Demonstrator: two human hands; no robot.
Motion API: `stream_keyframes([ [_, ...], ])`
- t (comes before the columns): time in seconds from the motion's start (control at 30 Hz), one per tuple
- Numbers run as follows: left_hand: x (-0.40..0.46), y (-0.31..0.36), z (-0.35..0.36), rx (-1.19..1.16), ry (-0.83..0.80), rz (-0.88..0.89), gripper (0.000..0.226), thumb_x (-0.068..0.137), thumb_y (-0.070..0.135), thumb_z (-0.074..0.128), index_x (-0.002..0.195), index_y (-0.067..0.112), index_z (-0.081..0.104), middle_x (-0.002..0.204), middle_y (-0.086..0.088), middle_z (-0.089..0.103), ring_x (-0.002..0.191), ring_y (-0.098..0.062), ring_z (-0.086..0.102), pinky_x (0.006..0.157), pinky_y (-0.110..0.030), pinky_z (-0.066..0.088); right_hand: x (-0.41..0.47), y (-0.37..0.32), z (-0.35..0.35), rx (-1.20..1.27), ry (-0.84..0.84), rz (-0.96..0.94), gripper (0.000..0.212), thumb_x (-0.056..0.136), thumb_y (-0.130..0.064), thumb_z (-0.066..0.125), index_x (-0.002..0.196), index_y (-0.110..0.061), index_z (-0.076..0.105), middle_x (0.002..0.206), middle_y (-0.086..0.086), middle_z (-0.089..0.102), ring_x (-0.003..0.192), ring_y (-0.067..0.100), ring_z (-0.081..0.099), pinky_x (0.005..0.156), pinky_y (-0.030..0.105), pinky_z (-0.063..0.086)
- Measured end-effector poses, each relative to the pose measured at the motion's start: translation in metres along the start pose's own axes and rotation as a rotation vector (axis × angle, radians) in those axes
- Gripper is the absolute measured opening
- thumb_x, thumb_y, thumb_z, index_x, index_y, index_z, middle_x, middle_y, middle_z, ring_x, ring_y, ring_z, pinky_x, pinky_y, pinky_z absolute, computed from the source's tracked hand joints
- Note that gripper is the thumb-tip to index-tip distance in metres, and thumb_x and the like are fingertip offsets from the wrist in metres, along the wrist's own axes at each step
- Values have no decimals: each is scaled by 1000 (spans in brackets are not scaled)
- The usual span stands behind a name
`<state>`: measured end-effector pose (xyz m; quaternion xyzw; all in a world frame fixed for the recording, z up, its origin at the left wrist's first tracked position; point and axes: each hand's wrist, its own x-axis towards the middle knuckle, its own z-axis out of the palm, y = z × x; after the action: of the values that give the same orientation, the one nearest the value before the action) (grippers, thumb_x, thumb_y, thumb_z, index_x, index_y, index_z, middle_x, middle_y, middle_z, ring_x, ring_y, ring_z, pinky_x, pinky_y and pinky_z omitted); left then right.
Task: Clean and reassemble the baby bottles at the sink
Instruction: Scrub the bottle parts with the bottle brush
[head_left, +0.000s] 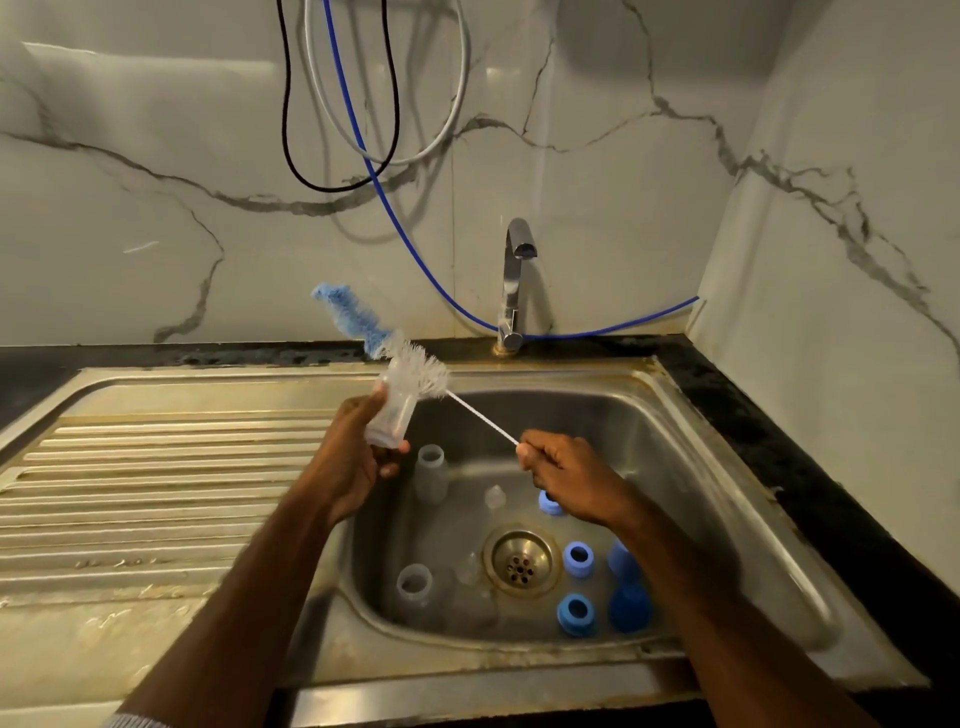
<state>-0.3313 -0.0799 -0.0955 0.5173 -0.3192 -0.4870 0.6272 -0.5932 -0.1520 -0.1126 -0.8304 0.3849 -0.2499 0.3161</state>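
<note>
The left hand (345, 457) has its grip closed around a clear baby bottle (390, 415), holding it tilted above the sink's back-left corner. The right hand (566, 475) pinches the thin white wire handle of a bottle brush (410, 364); its white bristles sit at the bottle's mouth, and a blue bristled tip sticks out beyond, blurred. Below the hands, in the steel sink (691, 467), two more clear bottles stand along the left side, one near the back (431, 473) and one near the front (414, 584). Two clear teats (494, 496) lie near the brass drain (521, 558). Blue screw rings (577, 558) and blue caps (629, 605) cluster right of the drain, partly hidden by the right forearm. A chrome tap (514, 283) rises at the sink's back edge, with a blue hose (415, 254) behind it. The ribbed drainboard (156, 493) stretches left.
</note>
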Motion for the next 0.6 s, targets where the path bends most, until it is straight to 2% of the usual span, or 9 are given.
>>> stream_keyframes([
  [0.1, 0, -2, 3, 42, 29, 51, 74, 75, 45, 78, 133, 11, 48, 100, -17, 65, 65, -17, 60, 51, -26, 44, 2, 6, -2, -88, 0, 28, 29, 103, -37, 46, 77, -24, 52, 60, -7, 53, 54, 4, 47, 58, 28, 42],
  [0.27, 2, 0, -7, -50, -62, -35, 53, 88, 50, 65, 125, 12, 61, 97, -13, 69, 72, -19, 66, 52, -26, 48, 1, 16, -16, -67, -15, 123, 34, 104, -35, 45, 74, -21, 52, 65, -4, 53, 57, 4, 46, 61, 27, 43],
  [0.4, 0, -9, 8, 5, -168, -24, 46, 92, 40, 65, 125, 8, 64, 93, -10, 70, 72, -17, 68, 52, -27, 46, 4, 1, -2, -172, 99, 51, 36, 105, -40, 40, 74, -24, 49, 64, -4, 55, 60, 11, 51, 64, 39, 47],
  [0.5, 2, -4, 4, -21, -94, 37, 41, 90, 37, 67, 116, 5, 67, 91, -10, 73, 71, -19, 70, 55, -27, 48, 5, 1, -5, -217, 132, 62, 36, 105, -42, 39, 76, -22, 49, 64, -3, 56, 61, 14, 54, 62, 38, 45],
  [0.6, 3, -3, -8, 14, -48, 59, 31, 87, 37, 69, 104, 12, 73, 93, -10, 75, 75, -21, 73, 60, -27, 53, 2, 12, -16, -217, 134, 114, 38, 104, -43, 40, 75, -21, 50, 62, -3, 54, 58, 11, 50, 62, 36, 43],
])
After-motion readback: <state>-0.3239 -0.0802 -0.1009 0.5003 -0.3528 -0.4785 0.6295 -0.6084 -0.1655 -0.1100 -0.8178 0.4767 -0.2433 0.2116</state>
